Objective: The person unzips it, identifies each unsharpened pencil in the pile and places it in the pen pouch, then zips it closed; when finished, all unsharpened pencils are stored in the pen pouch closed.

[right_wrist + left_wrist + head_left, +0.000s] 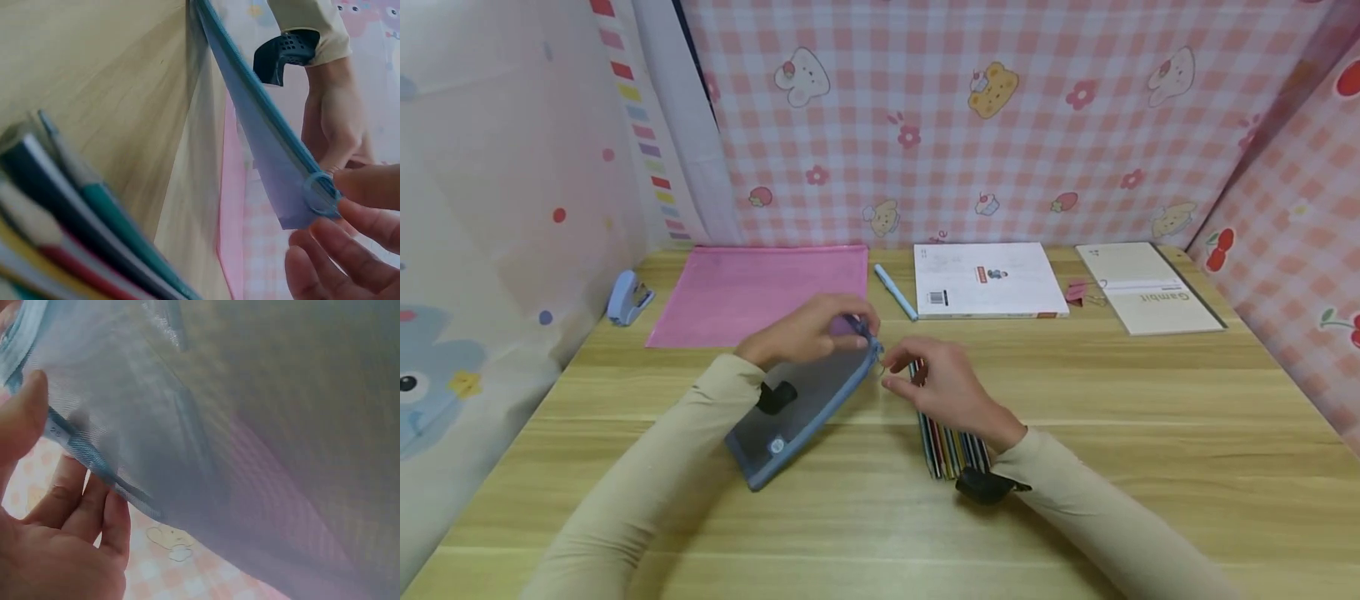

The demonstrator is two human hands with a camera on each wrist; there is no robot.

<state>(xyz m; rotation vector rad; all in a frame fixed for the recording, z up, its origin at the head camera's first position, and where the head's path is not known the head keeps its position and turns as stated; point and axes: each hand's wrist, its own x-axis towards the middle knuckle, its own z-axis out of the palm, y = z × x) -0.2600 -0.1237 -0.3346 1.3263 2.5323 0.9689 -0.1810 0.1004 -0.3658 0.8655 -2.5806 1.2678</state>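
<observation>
Head view: left hand (pixel 805 333) grips the far end of a blue mesh pouch (pixel 801 412) on the table (pixel 1112 433); right hand (pixel 947 387) pinches its zipper ring (pixel 320 194), above coloured pencils (pixel 951 450).

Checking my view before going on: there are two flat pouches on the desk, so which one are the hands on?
The blue-grey mesh pouch, gripped by both hands; the pink pouch lies untouched behind it.

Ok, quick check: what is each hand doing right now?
Left hand: grips the top corner of the grey-blue mesh zip pouch.
Right hand: fingers pinch the pouch's ring-shaped zip pull.
</observation>
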